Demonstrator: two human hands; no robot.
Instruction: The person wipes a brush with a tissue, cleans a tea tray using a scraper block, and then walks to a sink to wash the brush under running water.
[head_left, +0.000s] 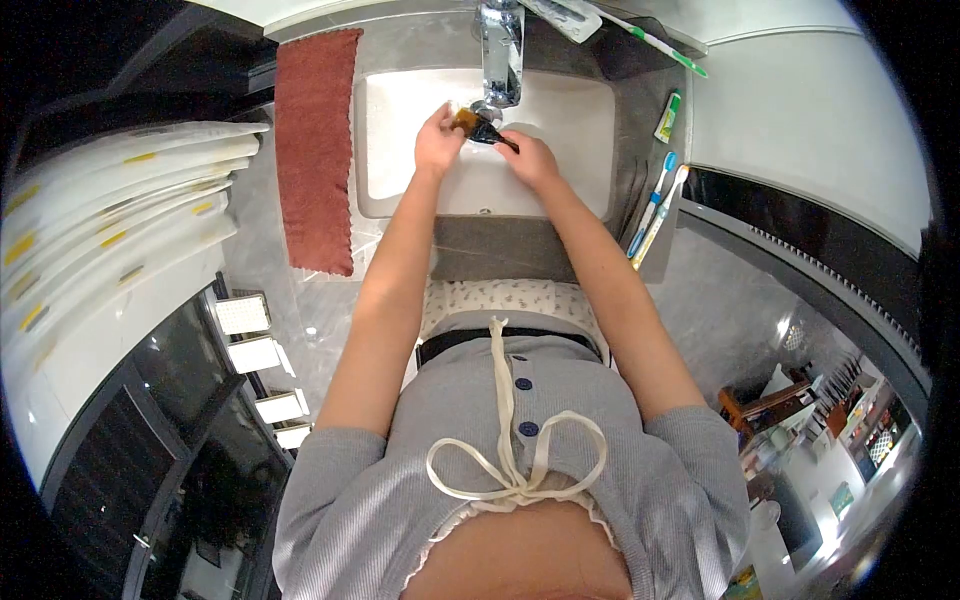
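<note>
Over the white sink basin (385, 185), a small brush (480, 130) with amber-brown bristles and a dark, shiny handle is held between my two hands. My right hand (530, 160) pinches the thin end of the handle. Fingers of my left hand (437, 145) close around the bristle end, partly blurred. Just beyond the brush is the chrome faucet (501, 55), its spout pointing down over the basin. Whether water is running is hard to make out.
Left of the basin lies a reddish-brown cloth (315, 150). On the right counter are a toothpaste tube (668, 116), a blue toothbrush (652, 205) and a white toothbrush (664, 215). A green-and-white toothbrush (655, 42) lies at the back right. White curtain-like sheets (130, 215) hang left.
</note>
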